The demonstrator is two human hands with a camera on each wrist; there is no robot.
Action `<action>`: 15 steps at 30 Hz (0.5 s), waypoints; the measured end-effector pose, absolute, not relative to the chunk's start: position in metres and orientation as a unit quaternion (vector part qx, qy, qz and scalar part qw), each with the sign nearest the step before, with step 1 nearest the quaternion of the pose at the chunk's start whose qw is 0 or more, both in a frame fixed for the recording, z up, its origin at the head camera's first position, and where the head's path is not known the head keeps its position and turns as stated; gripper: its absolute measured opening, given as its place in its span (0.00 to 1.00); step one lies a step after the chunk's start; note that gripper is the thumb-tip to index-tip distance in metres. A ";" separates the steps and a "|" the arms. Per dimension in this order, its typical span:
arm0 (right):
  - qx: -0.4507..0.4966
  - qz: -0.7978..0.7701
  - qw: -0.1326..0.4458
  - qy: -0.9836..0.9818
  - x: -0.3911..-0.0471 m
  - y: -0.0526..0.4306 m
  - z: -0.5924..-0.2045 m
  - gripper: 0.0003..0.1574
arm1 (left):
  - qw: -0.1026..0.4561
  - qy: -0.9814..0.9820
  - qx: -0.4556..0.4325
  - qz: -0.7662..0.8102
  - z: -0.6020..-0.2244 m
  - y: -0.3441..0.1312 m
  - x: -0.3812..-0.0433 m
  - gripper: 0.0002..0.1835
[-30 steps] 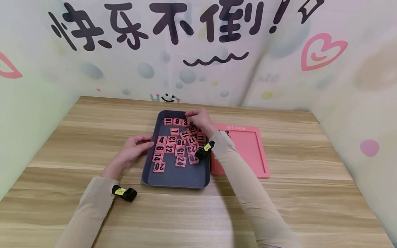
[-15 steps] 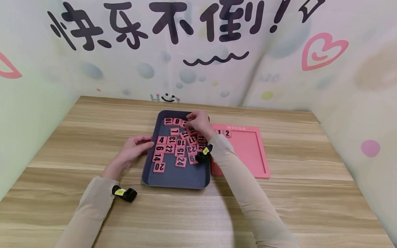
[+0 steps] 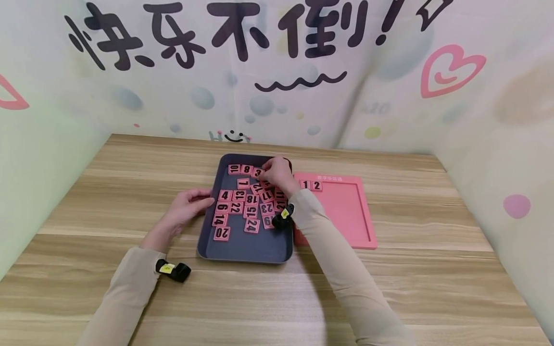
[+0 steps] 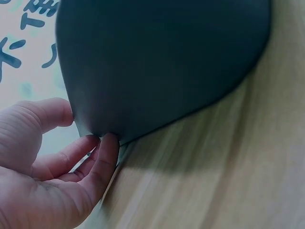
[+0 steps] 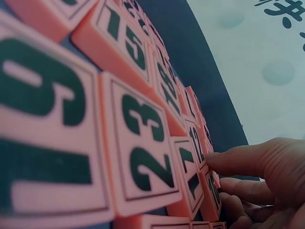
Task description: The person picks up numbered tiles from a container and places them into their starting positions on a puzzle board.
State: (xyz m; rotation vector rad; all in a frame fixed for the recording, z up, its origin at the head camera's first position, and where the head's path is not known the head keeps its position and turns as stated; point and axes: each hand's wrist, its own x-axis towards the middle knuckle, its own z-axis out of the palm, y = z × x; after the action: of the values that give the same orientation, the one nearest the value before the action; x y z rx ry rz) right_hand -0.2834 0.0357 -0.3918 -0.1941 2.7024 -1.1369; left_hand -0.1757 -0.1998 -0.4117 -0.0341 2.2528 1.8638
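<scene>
A dark blue tray (image 3: 246, 249) holds several pink number tiles, among them 20 (image 3: 222, 233) and 24 (image 3: 252, 225). My left hand (image 3: 187, 207) grips its left side; in the left wrist view, thumb and fingertips meet the tray's dark outer wall (image 4: 162, 71). My right hand (image 3: 279, 174) is over the tray's far right, thumb and finger pinching the right edge of the number 3 tile (image 3: 257, 173). From the right wrist, the thumb (image 5: 238, 160) appears beside the 12 tile, while the 23 tile (image 5: 145, 148) looms close. The right hand partly covers nearby tiles.
A pink puzzle frame (image 3: 367, 211) lies against the tray's right side, with tiles 1 (image 3: 305, 185) and 2 (image 3: 317, 186) in its top row. Both rest on a wooden table (image 3: 242, 307). Behind stands a printed backdrop (image 3: 173, 96).
My right hand has drawn slightly right and toward me, uncovering the tray's far right corner and the 1 tile. The 3 tile has turned slightly. My left hand stays at the tray's side.
</scene>
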 end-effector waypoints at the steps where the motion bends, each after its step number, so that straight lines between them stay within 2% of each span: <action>1: -0.068 -0.379 0.101 0.917 -0.283 0.035 -0.391 0.11 | 0.109 0.766 -0.012 0.633 -0.412 -0.200 -0.176 0.23; 11: -0.088 -0.357 0.093 0.925 -0.282 0.034 -0.389 0.18 | 0.109 0.770 -0.015 0.628 -0.411 -0.200 -0.176 0.23; 15: -0.098 -0.367 0.077 0.922 -0.281 0.036 -0.389 0.17 | 0.111 0.769 -0.016 0.629 -0.410 -0.199 -0.175 0.23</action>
State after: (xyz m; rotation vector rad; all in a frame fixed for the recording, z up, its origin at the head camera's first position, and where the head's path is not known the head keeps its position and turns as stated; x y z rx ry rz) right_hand -0.2808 0.0364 -0.3895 -0.2930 2.7629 -1.0991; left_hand -0.1748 -0.1992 -0.4099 -0.0474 2.2598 1.8487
